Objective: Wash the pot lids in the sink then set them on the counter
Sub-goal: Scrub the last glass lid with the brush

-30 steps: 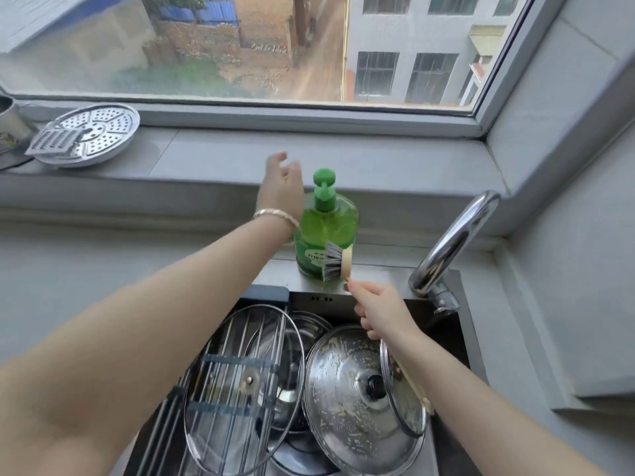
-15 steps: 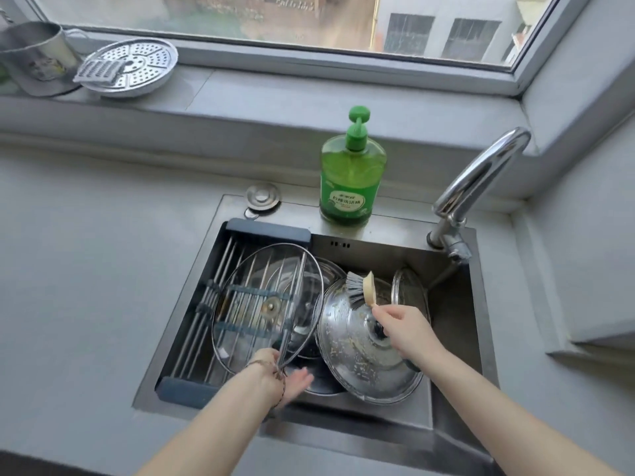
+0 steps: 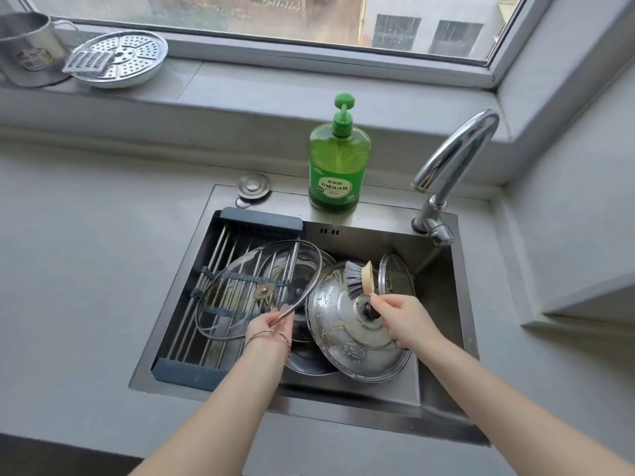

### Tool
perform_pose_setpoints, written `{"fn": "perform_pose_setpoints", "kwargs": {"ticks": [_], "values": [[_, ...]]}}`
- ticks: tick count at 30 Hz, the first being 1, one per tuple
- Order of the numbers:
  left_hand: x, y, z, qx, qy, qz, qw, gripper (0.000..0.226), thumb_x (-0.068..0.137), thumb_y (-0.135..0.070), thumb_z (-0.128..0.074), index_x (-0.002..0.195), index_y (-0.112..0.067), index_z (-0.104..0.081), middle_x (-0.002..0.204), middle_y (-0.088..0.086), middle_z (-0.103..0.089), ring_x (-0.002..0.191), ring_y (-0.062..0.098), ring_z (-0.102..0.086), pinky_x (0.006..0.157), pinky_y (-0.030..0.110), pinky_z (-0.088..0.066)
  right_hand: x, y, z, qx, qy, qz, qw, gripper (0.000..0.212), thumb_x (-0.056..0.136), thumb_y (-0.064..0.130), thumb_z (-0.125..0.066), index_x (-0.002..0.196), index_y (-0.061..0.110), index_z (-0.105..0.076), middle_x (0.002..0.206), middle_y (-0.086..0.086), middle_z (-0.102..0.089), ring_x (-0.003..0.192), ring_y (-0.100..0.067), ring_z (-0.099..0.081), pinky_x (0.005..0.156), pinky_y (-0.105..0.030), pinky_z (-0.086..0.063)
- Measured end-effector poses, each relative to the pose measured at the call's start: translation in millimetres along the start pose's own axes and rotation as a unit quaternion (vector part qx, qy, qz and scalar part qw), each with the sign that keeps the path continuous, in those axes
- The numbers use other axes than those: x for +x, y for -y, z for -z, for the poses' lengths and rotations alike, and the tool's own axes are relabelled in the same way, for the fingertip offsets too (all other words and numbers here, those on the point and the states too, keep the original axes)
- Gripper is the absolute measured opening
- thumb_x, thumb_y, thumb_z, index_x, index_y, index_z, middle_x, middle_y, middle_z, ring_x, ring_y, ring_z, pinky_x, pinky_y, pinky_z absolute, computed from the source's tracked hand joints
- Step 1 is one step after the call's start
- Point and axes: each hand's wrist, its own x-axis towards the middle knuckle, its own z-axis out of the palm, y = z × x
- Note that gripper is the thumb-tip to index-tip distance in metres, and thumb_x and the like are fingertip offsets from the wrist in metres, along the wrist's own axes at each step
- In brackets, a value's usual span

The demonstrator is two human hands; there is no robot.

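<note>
While the near rim of the large glass lid (image 3: 233,290) is pinched by the left hand (image 3: 271,326), thumb above and fingers below, the lid is seen tilted over the drain rack (image 3: 261,219) that is laid across the left half of the sink (image 3: 443,338). The handle of a dish brush (image 3: 359,280) is gripped by the closed fingers of the right hand (image 3: 405,321), and the bristles are turned to the left, at the upper edge of the steel lid (image 3: 347,338). This steel lid is leaned in the middle of the sink, with its black knob just beside the right hand and with pale smears on its surface. A small glass lid (image 3: 395,273) is stood on its edge behind the brush, near the right wall of the sink. Under the lids more round metal is seen; it may be another lid or a pot, which cannot be told. A green soap bottle (image 3: 338,166) is placed upright on the back rim of the sink, between a round metal cap (image 3: 253,185) and the faucet (image 3: 453,156). Grey counter (image 3: 86,252) is found around the sink. On the window sill at far left, a perforated steamer plate (image 3: 127,60) with a small grater (image 3: 90,62) on it is set beside a metal mug (image 3: 25,49).
</note>
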Motion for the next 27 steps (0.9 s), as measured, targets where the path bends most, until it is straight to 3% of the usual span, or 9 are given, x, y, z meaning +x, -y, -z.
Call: {"fn": "perform_pose_setpoints", "kwargs": {"ticks": [6, 8, 9, 12, 15, 18, 20, 23, 27], "values": [[-39.4, -10.5, 5.4, 0.010, 0.044, 0.048, 0.998, 0.020, 0.092, 0.013, -0.032, 0.101, 0.015, -0.049, 0.134, 0.028, -0.045, 0.123, 0.039, -0.047, 0.105, 0.041, -0.037, -18.4, 9.8, 15.5, 0.021, -0.018, 0.028, 0.999, 0.036, 0.093, 0.022, -0.053, 0.090, -0.013, -0.061, 0.040, 0.007, -0.043, 0.039, -0.005, -0.041, 0.045, -0.012, -0.030], [-55.6, -11.9, 16.4, 0.069, 0.077, 0.040, 0.994, 0.044, 0.088, 0.018, -0.028, 0.129, 0.006, -0.039, 0.133, 0.032, -0.045, 0.116, 0.043, -0.051, 0.093, 0.050, -0.043, -27.7, 15.2, 24.2, 0.010, -0.050, 0.067, 0.996, 0.032, 0.092, 0.025, -0.055, 0.091, -0.005, -0.064, 0.064, -0.010, -0.065, 0.062, -0.022, -0.060, 0.062, -0.030, -0.045], [-59.6, -13.6, 24.3, 0.112, 0.095, 0.025, 0.989, 0.064, 0.085, 0.022, -0.027, 0.141, -0.010, -0.029, 0.129, 0.034, -0.046, 0.108, 0.046, -0.055, 0.086, 0.052, -0.048, -32.4, 16.9, 29.1, -0.007, -0.068, 0.078, 0.995, 0.030, 0.092, 0.026, -0.055, 0.092, -0.002, -0.066, 0.079, -0.017, -0.068, 0.079, -0.031, -0.062, 0.073, -0.037, -0.049], [-74.2, -24.0, 44.3, 0.273, 0.155, -0.033, 0.949, 0.087, 0.077, 0.027, -0.030, 0.136, -0.037, -0.027, 0.108, 0.034, -0.058, 0.081, 0.044, -0.067, 0.067, 0.049, -0.057, -47.2, 22.8, 43.8, -0.052, -0.086, 0.093, 0.991, 0.024, 0.093, 0.028, -0.055, 0.109, 0.018, -0.069, 0.086, -0.006, -0.071, 0.086, -0.024, -0.062, 0.081, -0.038, -0.047], [-80.8, -35.7, 52.2, 0.375, 0.195, -0.030, 0.906, 0.093, 0.073, 0.029, -0.035, 0.136, -0.040, -0.033, 0.107, 0.032, -0.062, 0.087, 0.048, -0.065, 0.057, 0.045, -0.058, -53.0, 15.2, 46.4, -0.121, -0.067, 0.087, 0.987, 0.032, 0.092, 0.030, -0.054, 0.124, 0.027, -0.061, 0.102, 0.004, -0.070, 0.096, -0.016, -0.061, 0.084, -0.033, -0.047], [-87.4, -38.4, 51.3, 0.438, 0.228, -0.013, 0.870, 0.092, 0.074, 0.031, -0.034, 0.136, -0.038, -0.036, 0.102, 0.032, -0.065, 0.081, 0.046, -0.067, 0.047, 0.036, -0.055, -56.2, 1.9, 37.0, -0.198, -0.026, 0.075, 0.977, 0.039, 0.093, 0.030, -0.053, 0.132, 0.032, -0.051, 0.096, 0.004, -0.066, 0.087, -0.018, -0.058, 0.072, -0.032, -0.045], [-92.4, -35.0, 49.2, 0.473, 0.253, -0.009, 0.844, 0.093, 0.071, 0.031, -0.040, 0.135, -0.037, -0.038, 0.100, 0.032, -0.066, 0.075, 0.043, -0.068, 0.047, 0.039, -0.056, -58.7, -0.8, 32.9, -0.234, -0.017, 0.072, 0.969, 0.044, 0.093, 0.027, -0.052, 0.135, 0.039, -0.045, 0.091, 0.001, -0.064, 0.082, -0.022, -0.057, 0.067, -0.031, -0.042], [-96.3, -27.9, 46.5, 0.520, 0.288, -0.006, 0.804, 0.095, 0.062, 0.023, -0.052, 0.133, -0.039, -0.040, 0.102, 0.029, -0.066, 0.077, 0.044, -0.068, 0.053, 0.045, -0.058, -68.3, 1.0, 24.9, -0.262, -0.036, 0.096, 0.960, 0.039, 0.096, 0.021, -0.046, 0.129, 0.040, -0.053, 0.101, -0.009, -0.066, 0.090, -0.028, -0.058, 0.074, -0.035, -0.046], [-95.4, -25.0, 40.6, 0.546, 0.299, 0.011, 0.783, 0.091, 0.073, 0.029, -0.042, 0.131, -0.041, -0.039, 0.102, 0.026, -0.067, 0.078, 0.045, -0.067, 0.052, 0.047, -0.057, -111.2, 1.7, 8.1, -0.261, 0.086, 0.149, 0.950, 0.039, 0.097, 0.024, -0.044, 0.129, 0.044, -0.051, 0.088, -0.007, -0.060, 0.082, -0.023, -0.055, 0.075, -0.034, -0.043]]}}
